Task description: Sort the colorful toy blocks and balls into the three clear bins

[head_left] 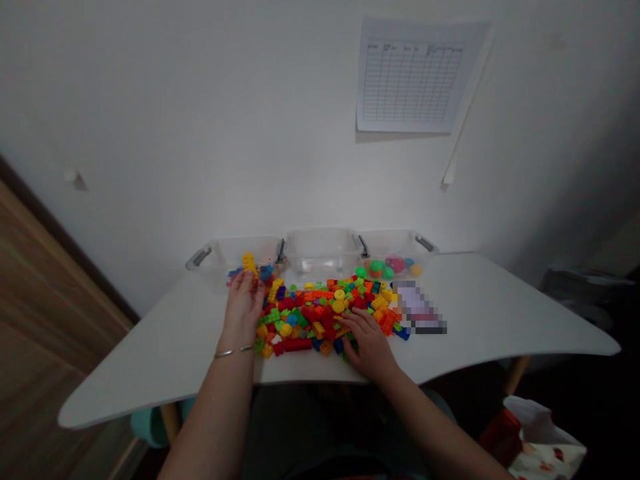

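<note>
Left hand (245, 295) is holding up a yellow studded plastic block (249, 261) at the near side of the left clear plastic bin with grey handle (217, 252); fingers are closing around its lower end, probably so the piece is staying steady and clear of the rest. Right hand (369, 340) is resting palm-down at the near right of a loose multicoloured heap of small plastic building pieces (297, 313), fingers half-curled and slightly spread among the pieces, maybe for sorting by feel; whether they are gripping anything, cannot tell. Heap is lying on the white curved-edge table (505, 313) between both hands, likely central so both are reaching it easily. Three bins are standing in a row along the far side, presumably to keep groups apart: middle clear plastic bin (323, 241) between the other two, right clear plastic bin (393, 240) holding rounded green, pink, blue and yellow pieces (395, 265). Blue and pink pieces (266, 272) in the left bin are partly hiding behind the left hand. Block's lower end is disappearing behind fingers. Pixelation is masking a flat rectangular object (419, 308) right of the heap. Buried pieces aren't showing; dim light is blurring small shapes.
</note>
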A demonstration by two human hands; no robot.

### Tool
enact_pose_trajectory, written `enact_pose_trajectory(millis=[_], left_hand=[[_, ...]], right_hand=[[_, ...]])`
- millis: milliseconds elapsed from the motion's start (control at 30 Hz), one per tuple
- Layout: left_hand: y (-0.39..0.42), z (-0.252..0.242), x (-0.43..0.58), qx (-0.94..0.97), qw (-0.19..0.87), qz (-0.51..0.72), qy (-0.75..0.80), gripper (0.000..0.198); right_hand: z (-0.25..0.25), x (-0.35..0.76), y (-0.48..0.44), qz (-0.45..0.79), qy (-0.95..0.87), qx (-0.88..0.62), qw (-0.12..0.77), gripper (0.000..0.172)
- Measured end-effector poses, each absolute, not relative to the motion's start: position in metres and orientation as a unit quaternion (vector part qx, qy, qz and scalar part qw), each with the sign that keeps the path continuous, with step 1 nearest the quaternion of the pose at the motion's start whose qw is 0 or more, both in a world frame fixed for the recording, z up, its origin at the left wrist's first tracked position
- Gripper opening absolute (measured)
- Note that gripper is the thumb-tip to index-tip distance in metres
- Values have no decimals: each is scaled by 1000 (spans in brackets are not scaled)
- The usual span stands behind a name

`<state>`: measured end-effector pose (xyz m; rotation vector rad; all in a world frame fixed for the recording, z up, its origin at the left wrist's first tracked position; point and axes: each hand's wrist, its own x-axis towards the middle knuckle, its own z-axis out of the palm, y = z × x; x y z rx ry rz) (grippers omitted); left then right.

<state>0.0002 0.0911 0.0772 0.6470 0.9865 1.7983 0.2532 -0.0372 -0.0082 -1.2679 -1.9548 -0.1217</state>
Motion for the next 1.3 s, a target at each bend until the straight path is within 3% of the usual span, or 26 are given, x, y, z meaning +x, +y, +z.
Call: enact_pose_trajectory(millis=[533,767,967,1167,1300], left_hand=[[109,115,-20,144,544,758,328,13],[96,112,-14,160,580,735,313,29],[94,105,-3,202,554,736,334,18],[73,69,18,441,419,671,425,29],[48,47,23,692,168,520,472,35]], right_hand=[[-7,253,-37,-28,-774,-484,409,35],[-7,254,-37,-34,-774,-486,405,35],[-7,254,-37,-37,-775,-489,398,36],[-7,253,-37,-40,-771,-494,400,36],[-8,253,-37,-42,-773,-490,400,36]])
